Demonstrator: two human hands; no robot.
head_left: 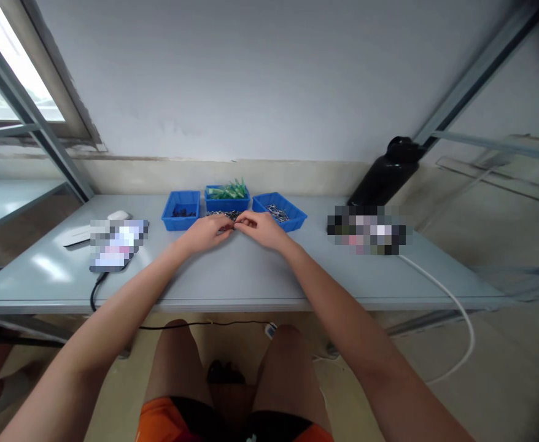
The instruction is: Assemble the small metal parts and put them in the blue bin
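My left hand [209,233] and my right hand [264,228] meet over the middle of the table, fingertips almost touching. Both are closed in a pinch; whatever lies between the fingers is too small and hidden to name. Just behind the fingers is a heap of small dark and shiny thin parts [224,215], partly covered by my hands. Around it stand three blue bins: the left bin [164,222] with small black pieces [184,213], the back bin [226,204] with green strips [228,190], and the right bin [297,222] with small silvery metal parts [277,212].
On the left lie a phone [120,245] with a black cable [95,288] and a small white case [119,215]. To the right are a black bottle [384,175], a blurred-out object [366,230] and a white cable [449,294]. The wall [251,92] rises behind the table [232,276].
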